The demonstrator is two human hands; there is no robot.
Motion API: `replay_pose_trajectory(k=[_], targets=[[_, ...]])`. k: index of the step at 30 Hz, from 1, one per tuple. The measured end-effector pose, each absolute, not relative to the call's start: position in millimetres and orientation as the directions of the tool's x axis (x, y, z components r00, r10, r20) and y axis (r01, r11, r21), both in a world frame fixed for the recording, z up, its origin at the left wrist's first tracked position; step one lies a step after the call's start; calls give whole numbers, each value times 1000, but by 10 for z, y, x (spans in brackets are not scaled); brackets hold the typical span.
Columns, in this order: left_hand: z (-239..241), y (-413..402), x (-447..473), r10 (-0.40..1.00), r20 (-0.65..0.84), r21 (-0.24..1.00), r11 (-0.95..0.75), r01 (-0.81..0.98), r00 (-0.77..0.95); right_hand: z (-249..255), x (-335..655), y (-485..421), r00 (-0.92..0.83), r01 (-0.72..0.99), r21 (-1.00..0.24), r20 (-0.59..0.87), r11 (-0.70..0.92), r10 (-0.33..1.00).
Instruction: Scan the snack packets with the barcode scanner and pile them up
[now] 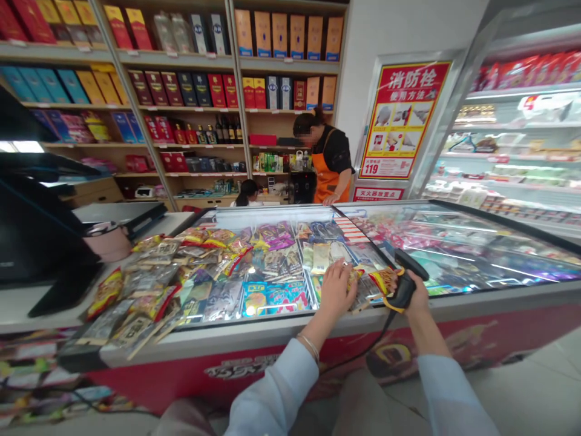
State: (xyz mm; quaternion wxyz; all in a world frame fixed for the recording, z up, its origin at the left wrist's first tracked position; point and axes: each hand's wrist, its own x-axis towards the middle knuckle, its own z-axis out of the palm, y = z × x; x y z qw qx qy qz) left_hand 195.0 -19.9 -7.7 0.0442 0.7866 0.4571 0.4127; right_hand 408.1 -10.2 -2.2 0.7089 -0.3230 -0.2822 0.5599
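Note:
My right hand (418, 295) grips a black and yellow handheld barcode scanner (403, 284), tilted over the glass top of a chest freezer (318, 319). Just left of the scanner, my left hand (336, 287) lies over small snack packets on the glass, fingers stretched out and touching them. A yellow and red snack packet (356, 277) shows past its fingertips. Another yellow and red packet (384, 281) sits beside the scanner, partly covered by it. A large heap of similar snack packets (154, 284) spreads over the freezer's left end.
A pink cup (108, 241) and a dark checkout screen (36, 218) stand on the left counter. The scanner cable (363, 351) hangs down the freezer front. Across the freezer, a person in an orange apron (330, 163) leans down; another person's head (247, 192) shows lower.

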Motion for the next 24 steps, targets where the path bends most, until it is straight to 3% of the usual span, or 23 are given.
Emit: replay_pose_trajectory(k=[6, 12, 19, 24], targets=[[185, -311, 1251, 735, 670, 468, -526, 710, 104, 214, 3646, -168, 198, -594, -779, 100, 201, 975], [338, -420, 326, 731, 664, 588, -384, 712, -155, 409, 2737, -71, 15, -625, -773, 128, 109, 992], [184, -566, -698, 638, 679, 640, -273, 719, -362, 327, 1671, 29, -147, -647, -762, 143, 15, 979], [-49, -477, -1196, 533, 619, 718, -87, 691, -577, 225, 1038, -15, -264, -596, -800, 116, -67, 957]])
